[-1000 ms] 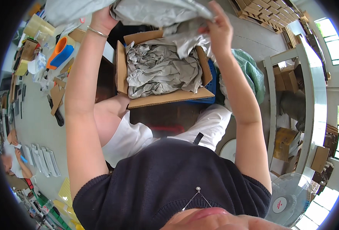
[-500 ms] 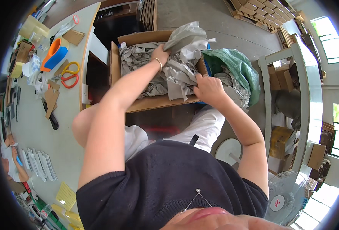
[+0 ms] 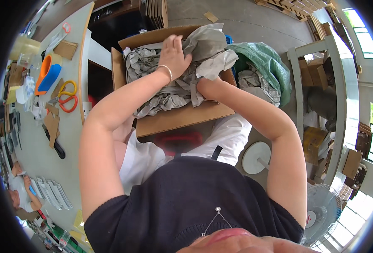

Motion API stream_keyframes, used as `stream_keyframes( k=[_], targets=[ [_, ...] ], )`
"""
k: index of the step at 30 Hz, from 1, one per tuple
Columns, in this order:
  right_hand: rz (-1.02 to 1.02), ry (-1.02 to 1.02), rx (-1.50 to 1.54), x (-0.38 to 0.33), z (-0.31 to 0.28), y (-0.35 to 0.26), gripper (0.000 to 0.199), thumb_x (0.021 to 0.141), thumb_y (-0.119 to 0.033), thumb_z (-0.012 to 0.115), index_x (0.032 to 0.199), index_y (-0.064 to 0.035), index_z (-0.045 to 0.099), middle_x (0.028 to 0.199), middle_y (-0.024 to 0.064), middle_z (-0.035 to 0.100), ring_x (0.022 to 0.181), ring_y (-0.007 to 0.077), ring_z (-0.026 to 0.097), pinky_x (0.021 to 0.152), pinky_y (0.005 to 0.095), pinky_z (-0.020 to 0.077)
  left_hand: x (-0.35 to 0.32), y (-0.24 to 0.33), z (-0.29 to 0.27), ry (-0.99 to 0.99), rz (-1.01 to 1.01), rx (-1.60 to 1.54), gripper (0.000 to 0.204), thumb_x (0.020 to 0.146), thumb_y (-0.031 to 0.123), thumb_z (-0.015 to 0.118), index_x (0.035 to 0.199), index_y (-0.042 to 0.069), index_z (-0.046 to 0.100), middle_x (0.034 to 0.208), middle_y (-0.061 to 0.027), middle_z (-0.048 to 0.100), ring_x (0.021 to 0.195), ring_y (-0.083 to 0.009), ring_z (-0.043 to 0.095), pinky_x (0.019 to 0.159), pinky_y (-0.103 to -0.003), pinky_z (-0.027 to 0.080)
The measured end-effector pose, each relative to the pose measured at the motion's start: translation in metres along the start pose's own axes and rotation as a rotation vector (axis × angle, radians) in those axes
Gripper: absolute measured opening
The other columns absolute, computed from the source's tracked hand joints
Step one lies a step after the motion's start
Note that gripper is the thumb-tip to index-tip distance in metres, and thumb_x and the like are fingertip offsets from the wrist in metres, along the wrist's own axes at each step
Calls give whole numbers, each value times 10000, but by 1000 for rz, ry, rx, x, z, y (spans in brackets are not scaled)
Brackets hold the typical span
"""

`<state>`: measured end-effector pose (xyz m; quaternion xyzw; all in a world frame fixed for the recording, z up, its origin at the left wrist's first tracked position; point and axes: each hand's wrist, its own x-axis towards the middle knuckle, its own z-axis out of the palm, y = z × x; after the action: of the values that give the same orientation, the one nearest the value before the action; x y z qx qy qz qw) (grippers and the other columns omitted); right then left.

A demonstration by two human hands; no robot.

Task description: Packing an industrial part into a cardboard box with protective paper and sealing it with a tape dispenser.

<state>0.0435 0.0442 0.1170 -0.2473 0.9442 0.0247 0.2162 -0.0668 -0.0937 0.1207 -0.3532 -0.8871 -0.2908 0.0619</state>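
Note:
An open cardboard box (image 3: pixel 184 121) stands in front of me, filled with crumpled grey packing paper (image 3: pixel 143 63). Above the paper, at the middle of the box, is my left hand (image 3: pixel 173 58), with its thumb away from the fingers and nothing visibly gripped. A raised grey sheet (image 3: pixel 205 41) rises right beside it. My right hand (image 3: pixel 209 89) reaches into the right side of the box, and its fingers are hidden by paper. Just over that hand lies a paler crumpled sheet of paper (image 3: pixel 216 63).
Right of the box stands a green woven sack (image 3: pixel 264 57) with more crumpled paper. The left workbench (image 3: pixel 74 139) holds scissors (image 3: pixel 68 96), a tape dispenser (image 3: pixel 48 75) and a black-handled knife (image 3: pixel 58 149). A round white stool (image 3: pixel 254 158) and a fan (image 3: pixel 321 213) are at right.
My left hand has let go of the raised sheet and spread its fingers. My right hand has moved left and deeper into the paper. The box appears turned slightly.

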Motion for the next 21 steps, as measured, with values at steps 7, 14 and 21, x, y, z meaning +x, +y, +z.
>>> stream_keyframes(
  k=[7, 14, 21],
  targets=[
    [86, 26, -14, 24, 48, 11, 196, 696, -83, 592, 858, -37, 692, 946, 143, 654, 890, 281, 628, 751, 387, 507, -2, -9, 76, -515, 218, 305, 740, 790, 377, 540, 1413, 128, 227, 1458, -156, 191, 1375, -339, 84, 1059, -503, 182],
    [201, 348, -29, 7, 59, 5, 167, 709, -81, 541, 808, -9, 655, 852, 162, 623, 808, 304, 620, 677, 388, 514, 2, -9, 89, -483, 194, 301, 702, 810, 470, 484, 1387, 119, 295, 1449, -149, 212, 1369, -332, 103, 1041, -539, 180],
    [206, 564, -125, -5, -49, -23, 624, 744, -421, 602, 1233, -55, 471, 1307, 142, 420, 1254, 321, 324, 1060, 443, 194, -7, -9, 49, -627, 162, 459, 701, 828, 405, 487, 1413, 113, 234, 1476, -118, 178, 1382, -283, 78, 1085, -516, 113]
  ],
)
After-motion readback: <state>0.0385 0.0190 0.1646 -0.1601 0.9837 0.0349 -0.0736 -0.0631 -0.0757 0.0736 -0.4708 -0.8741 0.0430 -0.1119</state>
